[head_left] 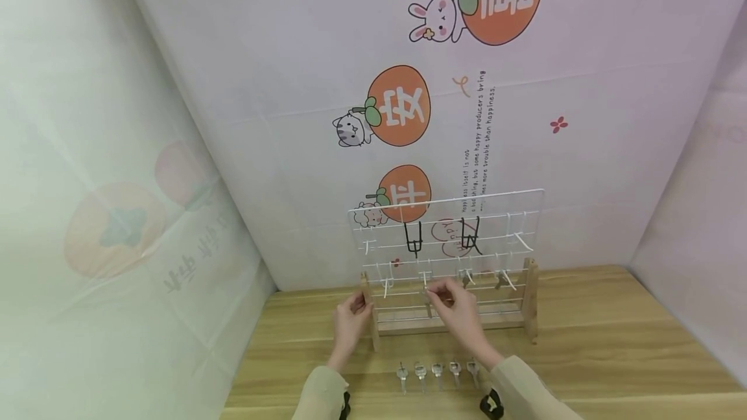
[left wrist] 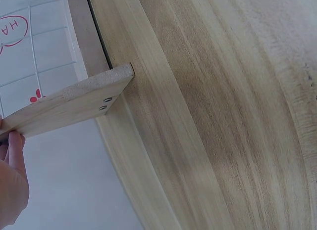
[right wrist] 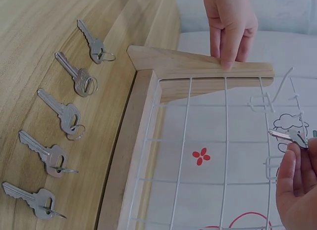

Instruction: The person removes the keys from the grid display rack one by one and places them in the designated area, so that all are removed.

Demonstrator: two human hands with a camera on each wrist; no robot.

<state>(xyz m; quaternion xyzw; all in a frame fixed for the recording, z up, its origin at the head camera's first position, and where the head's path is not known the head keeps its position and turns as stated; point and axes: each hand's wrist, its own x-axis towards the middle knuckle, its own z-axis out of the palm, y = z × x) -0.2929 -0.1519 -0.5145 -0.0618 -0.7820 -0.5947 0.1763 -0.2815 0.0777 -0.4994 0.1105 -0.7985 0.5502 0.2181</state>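
My left hand [head_left: 350,324] grips the left wooden post [right wrist: 193,62] of a white wire grid rack [head_left: 449,258], thumb on one face and fingers on the other. My right hand [head_left: 459,313] pinches a silver key [right wrist: 292,136] by its head, close to one of the white hooks [head_left: 425,277] on the grid. Whether the key's ring is on that hook, I cannot tell. Farther right, a key [head_left: 466,280] and another key [head_left: 501,280] hang from white hooks. Only part of the left hand appears in the left wrist view, at its left edge.
Several silver keys [right wrist: 45,158] with small rings lie in a row on the wooden table [head_left: 589,329] in front of the rack. Black hooks [head_left: 413,238] hang higher on the grid. A printed white cloth [head_left: 292,148] stands behind and at both sides.
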